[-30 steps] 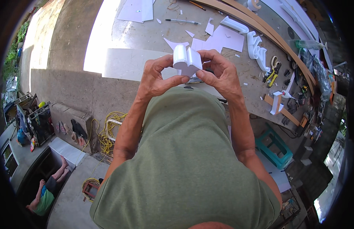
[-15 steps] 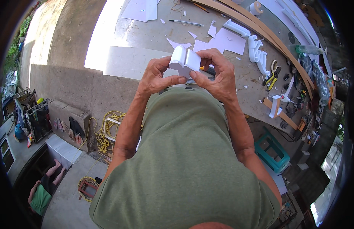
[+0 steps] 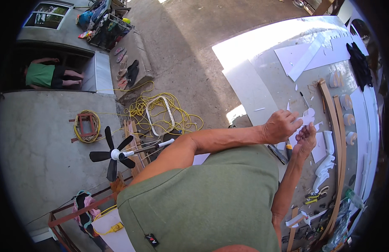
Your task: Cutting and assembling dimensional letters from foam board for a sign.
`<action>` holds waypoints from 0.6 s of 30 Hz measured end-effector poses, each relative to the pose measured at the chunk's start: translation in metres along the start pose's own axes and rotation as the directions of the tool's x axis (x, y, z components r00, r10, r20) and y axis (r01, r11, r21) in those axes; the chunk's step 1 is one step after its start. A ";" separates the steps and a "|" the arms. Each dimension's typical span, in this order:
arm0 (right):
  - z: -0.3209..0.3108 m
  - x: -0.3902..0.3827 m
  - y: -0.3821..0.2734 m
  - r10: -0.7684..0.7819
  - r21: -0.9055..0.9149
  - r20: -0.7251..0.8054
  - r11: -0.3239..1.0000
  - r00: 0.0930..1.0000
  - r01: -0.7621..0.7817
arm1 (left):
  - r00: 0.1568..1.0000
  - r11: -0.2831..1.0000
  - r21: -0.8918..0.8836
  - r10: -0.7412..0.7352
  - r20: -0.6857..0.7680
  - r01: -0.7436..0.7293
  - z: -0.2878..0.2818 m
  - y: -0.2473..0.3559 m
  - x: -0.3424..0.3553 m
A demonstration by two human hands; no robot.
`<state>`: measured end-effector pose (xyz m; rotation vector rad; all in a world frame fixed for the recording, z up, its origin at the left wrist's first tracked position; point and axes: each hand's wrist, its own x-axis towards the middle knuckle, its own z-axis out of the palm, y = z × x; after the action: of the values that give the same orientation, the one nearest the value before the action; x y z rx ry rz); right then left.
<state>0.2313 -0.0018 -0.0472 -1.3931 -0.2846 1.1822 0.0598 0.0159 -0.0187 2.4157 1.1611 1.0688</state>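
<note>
Head view: concrete floor [image 3: 186,63] is bounded on the right by the left edge of the table [image 3: 280,90], along which a white sheet [image 3: 251,90] is laid. Over the table, near that edge, a white piece [image 3: 309,113] is gripped by the fingers of the left hand [image 3: 282,126] and right hand [image 3: 305,143]. Tan strips [image 3: 339,138] are laid toward the right edge. Since the earlier frame, the view has been turned and the piece tilted.
</note>
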 end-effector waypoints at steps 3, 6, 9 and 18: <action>-0.002 0.007 0.008 0.127 0.049 -0.036 0.991 0.991 -0.125 | 0.999 0.998 -0.049 -0.033 -0.024 0.032 0.015 -0.007 -0.005; -0.012 0.019 0.012 0.209 0.064 -0.041 0.976 0.977 -0.207 | 0.997 0.990 -0.135 -0.057 -0.050 0.049 0.021 -0.011 -0.007; -0.020 0.021 0.012 0.183 0.070 -0.088 0.982 0.979 -0.177 | 0.997 0.970 -0.239 -0.052 -0.057 0.037 0.031 -0.012 -0.002; 0.011 -0.003 0.003 0.179 0.120 -0.142 0.979 0.974 -0.162 | 0.989 0.911 -0.398 -0.138 -0.050 0.107 0.045 -0.022 -0.002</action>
<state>0.2201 0.0017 -0.0454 -1.4256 0.0078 1.2050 0.0786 0.0322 -0.0618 1.9814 0.9905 1.2291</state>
